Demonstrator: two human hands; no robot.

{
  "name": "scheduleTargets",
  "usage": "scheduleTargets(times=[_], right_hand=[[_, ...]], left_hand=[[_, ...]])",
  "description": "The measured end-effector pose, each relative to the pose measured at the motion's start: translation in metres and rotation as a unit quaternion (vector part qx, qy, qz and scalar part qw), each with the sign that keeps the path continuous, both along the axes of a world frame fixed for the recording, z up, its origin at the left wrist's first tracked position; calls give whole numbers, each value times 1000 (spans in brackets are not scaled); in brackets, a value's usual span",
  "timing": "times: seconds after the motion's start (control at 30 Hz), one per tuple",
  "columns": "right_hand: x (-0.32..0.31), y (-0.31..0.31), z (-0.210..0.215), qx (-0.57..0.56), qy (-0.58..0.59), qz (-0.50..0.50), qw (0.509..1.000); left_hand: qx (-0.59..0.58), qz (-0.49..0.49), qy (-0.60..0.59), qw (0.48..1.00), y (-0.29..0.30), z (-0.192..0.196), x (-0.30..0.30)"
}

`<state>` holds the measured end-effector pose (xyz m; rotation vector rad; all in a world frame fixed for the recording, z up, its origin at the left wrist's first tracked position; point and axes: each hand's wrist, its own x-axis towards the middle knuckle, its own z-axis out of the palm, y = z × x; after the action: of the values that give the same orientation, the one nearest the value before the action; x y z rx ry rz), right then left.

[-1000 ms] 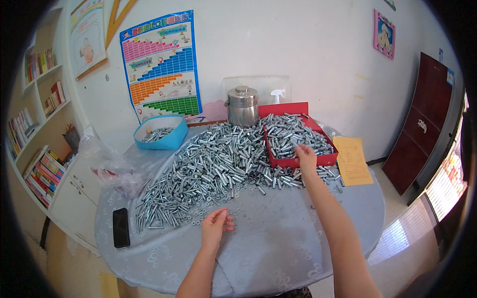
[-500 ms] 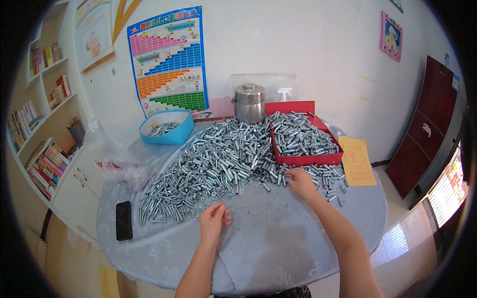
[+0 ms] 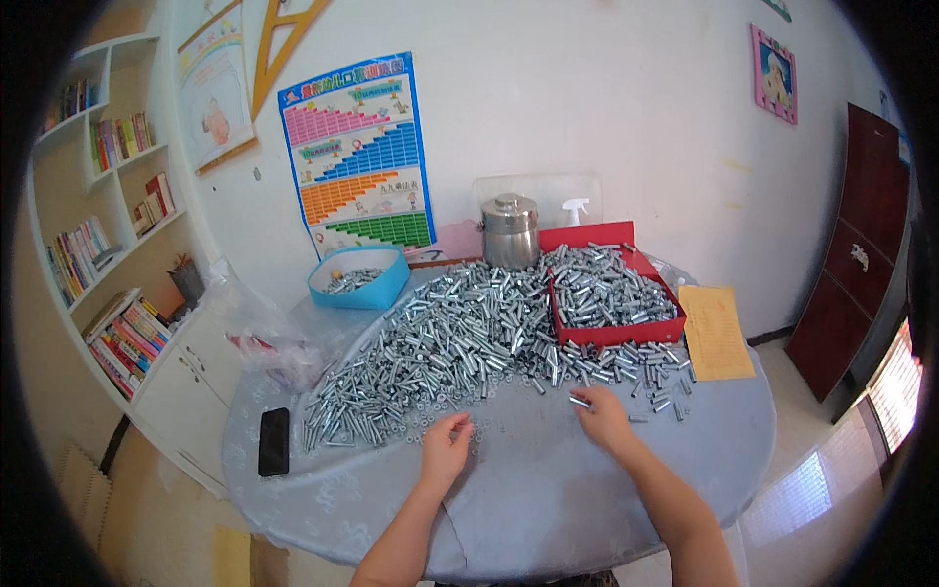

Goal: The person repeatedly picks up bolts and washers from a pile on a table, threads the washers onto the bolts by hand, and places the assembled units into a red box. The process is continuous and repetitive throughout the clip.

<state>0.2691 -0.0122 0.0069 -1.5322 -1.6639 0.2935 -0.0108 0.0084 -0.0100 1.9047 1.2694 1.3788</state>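
My right hand (image 3: 604,419) pinches a short silver metal sleeve (image 3: 579,401) between thumb and fingertips, just in front of the heap. My left hand (image 3: 447,452) is closed, its fingers curled against the thumb; whatever it may hold is too small to make out. Beside its fingertips lie small metal rings (image 3: 421,416), perhaps nuts or washers, strewn along the near edge of the pile. A big mound of bolts and sleeves (image 3: 440,338) covers the middle of the table. More sleeves (image 3: 611,289) fill a red box (image 3: 621,335) at the back right.
A light-blue bin (image 3: 381,286) with metal parts stands back left, near crumpled clear plastic (image 3: 284,342). A black phone (image 3: 274,442) lies at the left. Behind the heap are a steel pot (image 3: 510,235) and a spray bottle (image 3: 575,210). Yellow paper (image 3: 719,338) lies right of the box.
My right hand has drawn back from the heap's edge toward me, with a sleeve now showing in its fingers. My left hand stays closed near the rings. The whole view has shifted slightly.
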Motion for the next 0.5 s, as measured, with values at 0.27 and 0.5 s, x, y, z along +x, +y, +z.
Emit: scheduleTargets(times=[0.27,0.5], right_hand=[[11,-34,-4,60,107,2,992],[5,-32,-2,92,108,28,990]], left_hand=[[11,-5,176,984,40,18,-3],[-59,283,323,901,129,25,-54]])
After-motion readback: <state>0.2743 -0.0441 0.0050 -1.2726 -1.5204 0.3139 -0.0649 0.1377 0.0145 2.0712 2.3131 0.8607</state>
